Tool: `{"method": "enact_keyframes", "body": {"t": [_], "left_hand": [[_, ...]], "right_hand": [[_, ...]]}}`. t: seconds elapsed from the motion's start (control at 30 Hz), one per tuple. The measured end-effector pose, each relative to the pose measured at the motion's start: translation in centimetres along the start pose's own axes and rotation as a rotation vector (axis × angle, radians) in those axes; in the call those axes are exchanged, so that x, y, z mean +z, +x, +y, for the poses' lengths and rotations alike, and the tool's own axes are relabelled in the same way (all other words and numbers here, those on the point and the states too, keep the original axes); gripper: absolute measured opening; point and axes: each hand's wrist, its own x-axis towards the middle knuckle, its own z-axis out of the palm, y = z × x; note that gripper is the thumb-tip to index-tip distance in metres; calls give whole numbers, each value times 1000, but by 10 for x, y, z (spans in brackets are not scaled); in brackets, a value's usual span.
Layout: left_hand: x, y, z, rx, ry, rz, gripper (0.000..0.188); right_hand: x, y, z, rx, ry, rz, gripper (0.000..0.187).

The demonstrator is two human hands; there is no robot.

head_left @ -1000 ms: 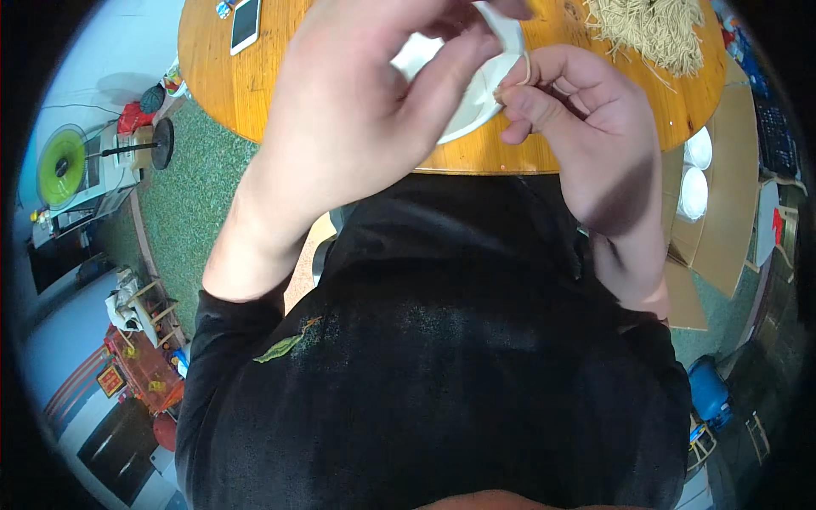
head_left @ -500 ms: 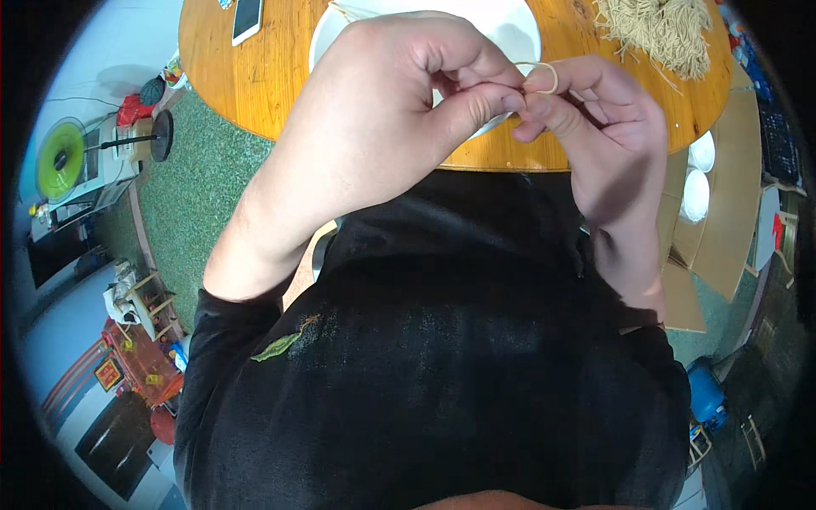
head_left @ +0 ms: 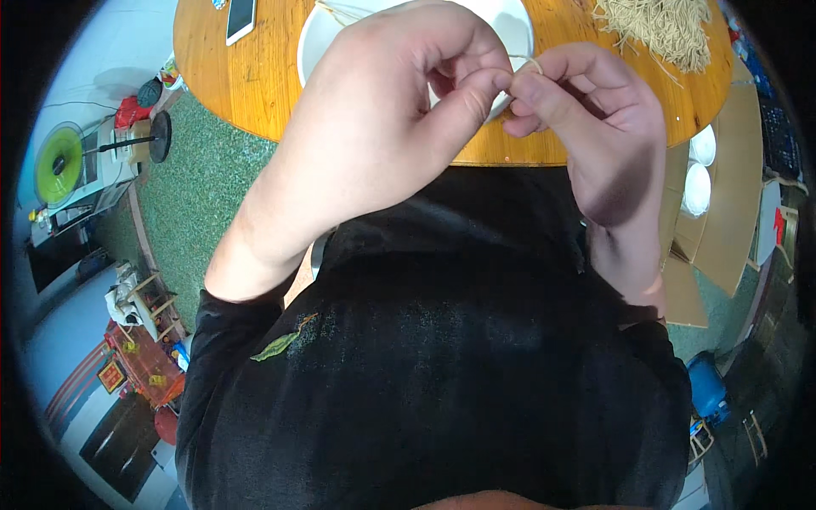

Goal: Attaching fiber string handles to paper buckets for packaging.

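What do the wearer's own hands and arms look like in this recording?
The left hand and right hand are bare, with no gloves, watch or bracelet visible. Black sleeves end partway, leaving both wrists uncovered. They match a black top bearing a green leaf-shaped motif.

Wooden table [head_left: 242, 93] area bright, exposure OK. Back of left hand [head_left: 382, 110] strongly lit; right hand [head_left: 608, 110] has dark shadow across heel and wrist. White bowl [head_left: 321, 51] near washed out, black top [head_left: 442, 399] loses detail. Hands fairly sharp; thin cord [head_left: 535, 65] hard to resolve. Heavy fisheye: black rim, bent edges, soft periphery, right margin dim.
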Motion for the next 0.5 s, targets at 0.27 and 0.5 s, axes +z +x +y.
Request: {"method": "enact_keyframes", "body": {"t": [0.27, 0.5], "left_hand": [[-14, 33, 48, -1083, 122, -237, 8], [-12, 35, 41, -1108, 63, -256, 8]], "right_hand": [[-1, -1, 9, 77, 140, 83, 14], [-11, 4, 19, 90, 320, 74, 13]]}}
